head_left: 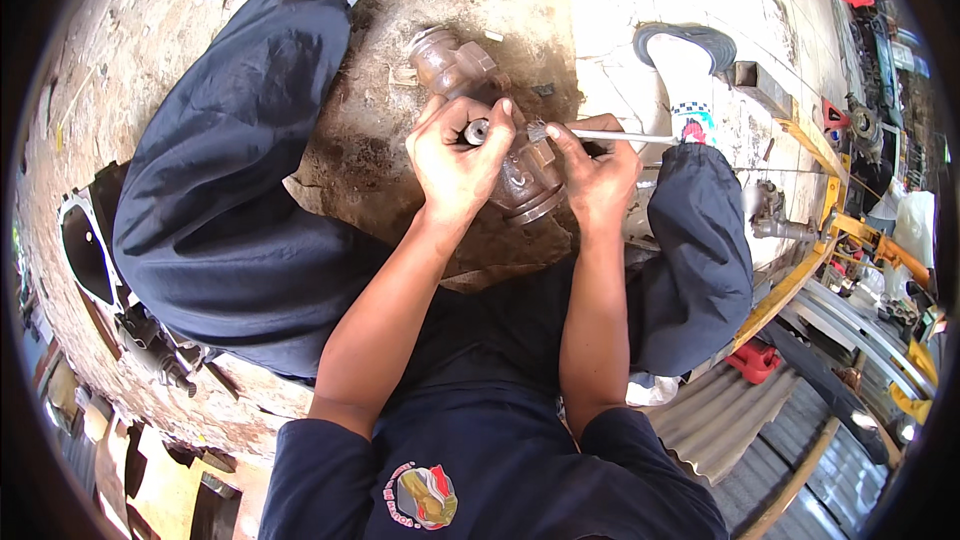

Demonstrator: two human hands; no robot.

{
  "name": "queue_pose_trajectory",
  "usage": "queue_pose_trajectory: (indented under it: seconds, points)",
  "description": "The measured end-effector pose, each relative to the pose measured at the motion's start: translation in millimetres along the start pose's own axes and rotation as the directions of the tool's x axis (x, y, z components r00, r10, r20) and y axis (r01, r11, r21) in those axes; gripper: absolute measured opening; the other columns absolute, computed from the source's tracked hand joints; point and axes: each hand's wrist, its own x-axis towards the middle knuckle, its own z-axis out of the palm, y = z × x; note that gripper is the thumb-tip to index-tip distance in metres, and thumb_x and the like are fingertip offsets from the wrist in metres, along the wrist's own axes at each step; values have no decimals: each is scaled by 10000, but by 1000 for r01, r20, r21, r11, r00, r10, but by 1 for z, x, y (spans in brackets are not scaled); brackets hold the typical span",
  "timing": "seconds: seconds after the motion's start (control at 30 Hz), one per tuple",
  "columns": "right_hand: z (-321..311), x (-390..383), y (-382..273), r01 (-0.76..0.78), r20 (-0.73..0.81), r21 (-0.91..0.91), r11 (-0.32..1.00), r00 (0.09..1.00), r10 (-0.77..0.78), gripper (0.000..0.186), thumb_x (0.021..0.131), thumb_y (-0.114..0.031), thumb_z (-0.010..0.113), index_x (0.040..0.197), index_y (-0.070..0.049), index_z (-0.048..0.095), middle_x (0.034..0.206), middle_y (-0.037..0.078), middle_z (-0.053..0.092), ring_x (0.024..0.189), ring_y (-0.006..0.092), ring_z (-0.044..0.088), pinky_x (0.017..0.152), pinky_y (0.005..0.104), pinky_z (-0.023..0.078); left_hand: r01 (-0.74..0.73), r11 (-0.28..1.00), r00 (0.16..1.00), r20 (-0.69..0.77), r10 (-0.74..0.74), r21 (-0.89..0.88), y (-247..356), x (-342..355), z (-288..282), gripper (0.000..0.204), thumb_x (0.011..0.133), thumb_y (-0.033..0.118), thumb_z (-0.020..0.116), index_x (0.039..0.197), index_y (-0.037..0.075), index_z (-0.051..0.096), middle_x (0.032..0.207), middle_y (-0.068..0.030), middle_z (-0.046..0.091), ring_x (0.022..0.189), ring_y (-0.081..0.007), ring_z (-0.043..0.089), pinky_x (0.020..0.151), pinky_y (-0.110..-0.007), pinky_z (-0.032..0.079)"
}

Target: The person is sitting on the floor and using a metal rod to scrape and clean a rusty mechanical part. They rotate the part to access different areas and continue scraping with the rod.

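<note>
Left hand gripped small round grey metal part; right hand gripped slim pale-handled brush. Brown rounded metal casting lay beneath hands.

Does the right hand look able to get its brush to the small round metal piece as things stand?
Probably yes: the right hand holds the brush close by, bristles toward the small round metal piece, though the thumb of the left hand stands partly between.

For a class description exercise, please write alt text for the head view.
A person's left hand grips a small round metal part while the right hand holds what looks like a pale-handled brush. Between dark-trousered legs, a brown metal housing rests on stained ground.
</note>
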Motion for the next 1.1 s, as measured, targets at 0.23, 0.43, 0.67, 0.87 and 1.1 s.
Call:
queue_pose_trajectory:
  seconds: [0.23, 0.43, 0.67, 0.87, 1.1]
  points:
    - [17, -2, -24, 185, 79, -216, 959, 982, -171, 213, 823, -182, 877, 821, -61, 702, 706, 93, 708, 595, 217, 659, 604, 356, 518, 3, 1000, 1000, -19, -4, -26, 5, 4, -3, 246, 835, 125, 834, 680, 27, 670, 604, -62, 581, 588, -182, 485, 585, -343, 433]
    - [10, -2, -23, 111, 90, -246, 963, 992, -92, 194, 817, -159, 880, 851, -64, 714, 737, 107, 730, 638, 231, 700, 620, 366, 532, -10, 999, 999, -37, 8, -32, 3, 3, 1, 251, 804, 136, 832, 639, 61, 660, 593, -70, 612, 558, -248, 502, 580, -389, 446]
    - [-5, -11, -27, 192, 202, -256, 947, 969, -142, 172, 807, -122, 872, 861, -64, 719, 753, 106, 734, 680, 275, 721, 639, 367, 542, 18, 997, 998, -60, -23, -71, 4, 2, -1, 234, 795, 125, 825, 643, 59, 660, 591, -74, 599, 569, -264, 501, 575, -394, 447]
    - [16, -3, -22, 289, 75, -271, 918, 957, -279, 156, 810, -123, 869, 805, -51, 731, 772, 93, 739, 676, 274, 720, 631, 362, 540, -31, 996, 999, -38, 28, -80, 1, 4, 1, 254, 802, 142, 842, 653, 55, 656, 602, -74, 599, 584, -268, 513, 582, -394, 454]
    - [-9, -25, -12, 233, 153, -191, 954, 967, -205, 175, 823, -164, 878, 803, -54, 744, 719, 83, 733, 608, 186, 687, 579, 347, 527, 5, 998, 999, -33, -7, -67, 4, 3, -3, 263, 815, 151, 848, 673, 48, 653, 620, -78, 612, 596, -257, 544, 600, -393, 473]
